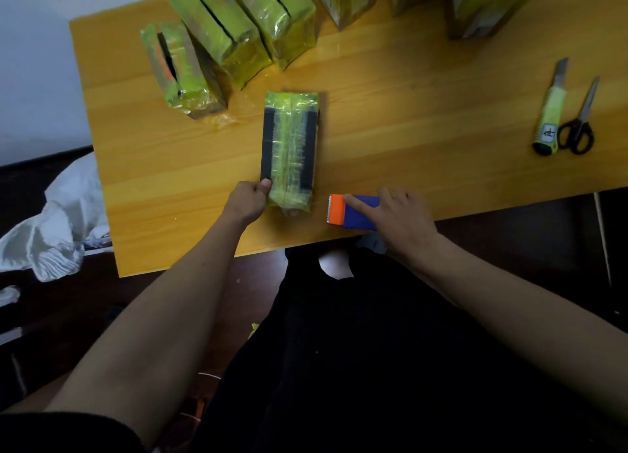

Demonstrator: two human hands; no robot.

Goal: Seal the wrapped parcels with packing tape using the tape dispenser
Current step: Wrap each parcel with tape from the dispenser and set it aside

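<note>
Parcel [289,153] held in my left grip [248,202] remains part-taped; right grip [397,218] clasps tape dispenser [353,213], several parcels [238,27] apparently sealed.

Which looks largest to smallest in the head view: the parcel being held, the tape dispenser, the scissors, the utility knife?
1. The parcel.
2. Utility knife and scissors: too alike to rank.
3. Tape dispenser, partly hidden under the right hand, so unsure.

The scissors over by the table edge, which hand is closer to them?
Right. The right hand rests on the tape dispenser, below-left of the scissors. The left hand grips the parcel, farther away.
</note>
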